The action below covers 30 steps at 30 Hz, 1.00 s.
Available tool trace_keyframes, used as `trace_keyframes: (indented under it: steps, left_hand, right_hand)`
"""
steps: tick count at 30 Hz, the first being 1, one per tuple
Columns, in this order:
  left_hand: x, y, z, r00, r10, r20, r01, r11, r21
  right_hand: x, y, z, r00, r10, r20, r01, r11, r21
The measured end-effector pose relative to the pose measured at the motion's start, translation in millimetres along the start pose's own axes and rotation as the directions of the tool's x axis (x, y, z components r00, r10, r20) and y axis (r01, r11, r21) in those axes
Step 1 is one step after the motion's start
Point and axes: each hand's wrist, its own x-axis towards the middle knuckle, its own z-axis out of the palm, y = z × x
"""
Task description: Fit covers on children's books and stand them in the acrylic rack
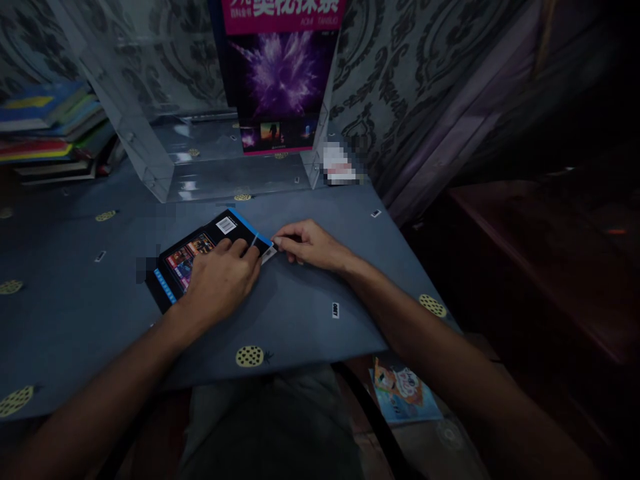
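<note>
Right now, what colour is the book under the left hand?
The book is mostly black with blue bands, in the head view.

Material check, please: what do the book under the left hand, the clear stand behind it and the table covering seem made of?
Book: likely paper with a card cover; the barcode and pictures are printed on it.
Clear stand: probably glossy acrylic or similar plastic; see-through, with bright reflections.
Table covering: fabric or vinyl, unclear which; mostly matte, with printed pineapples.
</note>
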Motion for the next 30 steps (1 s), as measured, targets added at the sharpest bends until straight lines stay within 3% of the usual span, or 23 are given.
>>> trace_keyframes:
  steps: [30]
  left_hand:
    - [-0.7,1.0,-0.5,1.0,0.007,0.004,-0.007,1.0,-0.003]
  right_hand:
    - [3.7,5.2,-1.8,0.996,0.079,0.031,-0.083,0.985,0.151]
